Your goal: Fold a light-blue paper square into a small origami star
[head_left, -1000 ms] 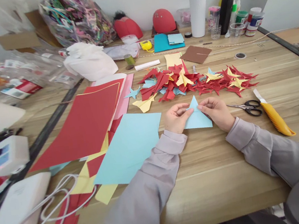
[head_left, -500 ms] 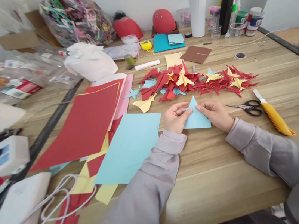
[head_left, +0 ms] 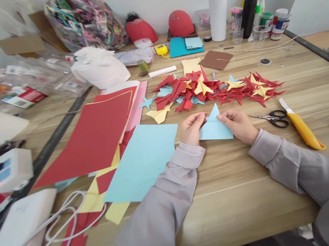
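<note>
I am watching the left hand (head_left: 192, 129) pinching one edge of a folded light-blue paper triangle (head_left: 217, 131) in a narrow thumb-and-finger grip, while the right hand (head_left: 238, 127) is pinching its other side, the paper resting on the wooden tabletop (head_left: 238, 215) between them. I am seeing a light-blue paper sheet (head_left: 141, 162) lying just beside the left hand, scissors (head_left: 272, 119) and a yellow craft knife (head_left: 304, 130) lying right of the right hand, and a heap of red and yellow paper cutouts (head_left: 218, 89) spreading beyond the triangle

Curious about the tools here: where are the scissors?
In the head view, the scissors lie on the wooden table, right of the person's right hand, just left of the yellow utility knife.
</note>
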{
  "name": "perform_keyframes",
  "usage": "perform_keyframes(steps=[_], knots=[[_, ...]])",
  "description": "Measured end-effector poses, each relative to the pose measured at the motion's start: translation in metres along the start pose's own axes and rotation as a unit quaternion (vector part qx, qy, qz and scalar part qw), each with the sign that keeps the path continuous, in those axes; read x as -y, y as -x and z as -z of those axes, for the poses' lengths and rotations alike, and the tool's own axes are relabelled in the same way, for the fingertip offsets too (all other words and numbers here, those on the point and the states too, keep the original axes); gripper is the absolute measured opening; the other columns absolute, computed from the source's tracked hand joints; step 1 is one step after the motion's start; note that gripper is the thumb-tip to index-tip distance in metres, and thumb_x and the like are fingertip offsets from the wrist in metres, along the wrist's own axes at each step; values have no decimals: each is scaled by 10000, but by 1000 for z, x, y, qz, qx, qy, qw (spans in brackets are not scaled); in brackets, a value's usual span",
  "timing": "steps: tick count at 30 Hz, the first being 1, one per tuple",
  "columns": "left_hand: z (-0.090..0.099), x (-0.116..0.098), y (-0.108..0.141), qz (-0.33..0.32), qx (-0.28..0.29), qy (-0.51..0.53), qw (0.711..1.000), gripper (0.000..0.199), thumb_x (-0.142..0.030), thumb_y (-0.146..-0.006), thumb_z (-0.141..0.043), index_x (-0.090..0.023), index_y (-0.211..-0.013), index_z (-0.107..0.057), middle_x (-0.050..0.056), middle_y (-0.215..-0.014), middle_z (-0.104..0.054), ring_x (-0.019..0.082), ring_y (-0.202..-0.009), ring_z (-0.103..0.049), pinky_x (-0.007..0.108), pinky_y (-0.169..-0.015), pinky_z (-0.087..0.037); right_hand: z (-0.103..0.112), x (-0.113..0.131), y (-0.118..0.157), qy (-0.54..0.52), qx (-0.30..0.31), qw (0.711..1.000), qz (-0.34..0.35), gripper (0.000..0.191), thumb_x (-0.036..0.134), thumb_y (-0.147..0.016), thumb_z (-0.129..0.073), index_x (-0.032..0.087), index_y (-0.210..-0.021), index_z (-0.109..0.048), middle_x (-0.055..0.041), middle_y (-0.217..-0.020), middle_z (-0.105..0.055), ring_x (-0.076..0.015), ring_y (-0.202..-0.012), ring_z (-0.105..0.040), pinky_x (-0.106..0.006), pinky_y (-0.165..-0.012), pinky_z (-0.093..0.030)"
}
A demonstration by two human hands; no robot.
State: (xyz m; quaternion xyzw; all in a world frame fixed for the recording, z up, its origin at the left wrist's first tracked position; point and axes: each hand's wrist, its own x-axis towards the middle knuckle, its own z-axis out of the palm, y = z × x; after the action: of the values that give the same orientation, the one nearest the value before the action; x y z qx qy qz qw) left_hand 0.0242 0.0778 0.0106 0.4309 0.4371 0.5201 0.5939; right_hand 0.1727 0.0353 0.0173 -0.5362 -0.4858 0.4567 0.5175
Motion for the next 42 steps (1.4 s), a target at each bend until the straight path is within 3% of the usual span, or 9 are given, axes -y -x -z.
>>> perform_keyframes(steps=[4,9,15,21,26,33,42], knots=[[0,0,1,4,2,8,1000,341,-437,-527,-819,-164,-705,-720,8,-618,-656,120,-598,-591,240,-590,-478,0,1,0,0,-3,1000,2,537,708,-573,-670,185,-608,-552,49,-498,-442,-76,-477,-338,-236,-439,-254],[-2,0,5,13,37,-14,999,413,-359,-401,-881,-145,-698,-690,20,-638,-687,126,-579,-601,259,-591,-491,-1,2,0,-21,10,1000,-5,547,694,-523,-710,175,-635,-580,29,-548,-518,-85,-511,-404,-234,-465,-309],[-1,-1,5,11,38,-4,999,420,-333,-374,-890,-139,-681,-678,11,-618,-689,113,-560,-608,249,-595,-494,-1,2,2,-55,12,998,-34,544,707,-634,-624,177,-572,-516,67,-481,-381,-56,-440,-297,-221,-412,-246],[-1,-4,6,22,43,-8,999,435,-320,-340,-902,-139,-665,-677,7,-598,-686,115,-547,-605,246,-579,-492,-1,4,2,-33,38,999,-21,519,664,-585,-698,172,-618,-534,59,-520,-435,-62,-481,-353,-216,-440,-290],[1,-3,5,24,64,-12,998,402,-298,-378,-895,-141,-692,-700,6,-615,-689,110,-569,-602,238,-594,-483,0,2,0,-1,32,999,8,526,673,-577,-690,167,-638,-557,40,-550,-489,-72,-510,-379,-225,-463,-313],[4,-1,2,36,83,7,996,368,-326,-455,-870,-155,-749,-728,13,-668,-706,115,-594,-608,244,-605,-489,0,0,0,-11,26,1000,-5,525,674,-579,-683,171,-648,-551,50,-537,-469,-69,-498,-358,-227,-453,-279],[-3,-9,4,56,35,45,997,432,-490,-493,-832,-149,-735,-722,42,-727,-712,136,-657,-631,244,-627,-496,0,1,0,-22,15,999,-20,525,669,-577,-692,169,-658,-552,41,-559,-488,-77,-515,-383,-228,-464,-288]])
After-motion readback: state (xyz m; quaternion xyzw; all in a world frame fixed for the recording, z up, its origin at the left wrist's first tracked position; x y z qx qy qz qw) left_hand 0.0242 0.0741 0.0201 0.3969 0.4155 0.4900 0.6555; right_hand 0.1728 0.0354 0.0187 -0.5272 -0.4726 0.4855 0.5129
